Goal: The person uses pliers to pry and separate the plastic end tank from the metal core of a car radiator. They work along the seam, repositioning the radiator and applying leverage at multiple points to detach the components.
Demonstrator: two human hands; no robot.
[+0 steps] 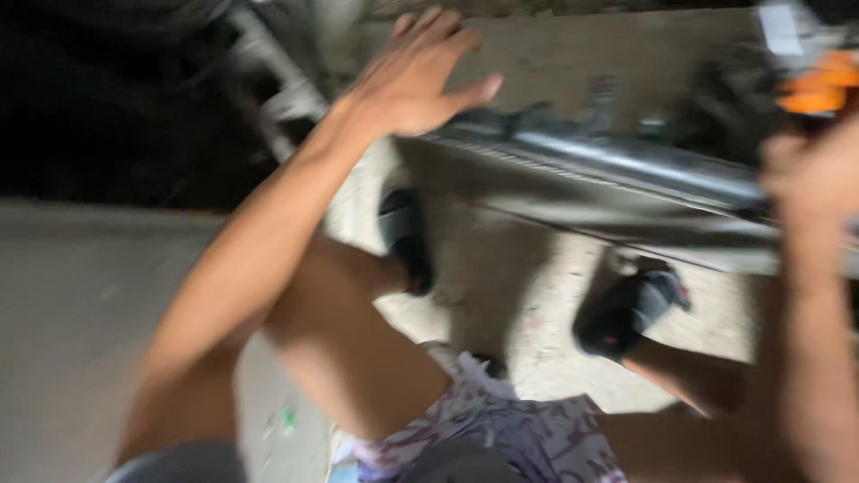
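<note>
Grey metal radiator core (626,174), long and flat with fine ribbing along its upper edge and a rounded tank running down its length, lies propped at a slant above the concrete floor (80,295), reaching from the middle of the view out to the right edge. At its right end the right hand (810,179) appears curled around the top edge, though blur keeps me from telling how firmly it grips. At the other end the left hand (416,76) is spread wide with fingers apart, hovering just over the ribbed corner and holding nothing. It looks stiff and fairly heavy; the thin fins would likely bend or cut, so the solid tank and end frames seem the safer holds. Below it stand two feet in black slide sandals (626,309), and patterned shorts show nearest the camera. An orange object (819,85) sits blurred beyond the right hand.
</note>
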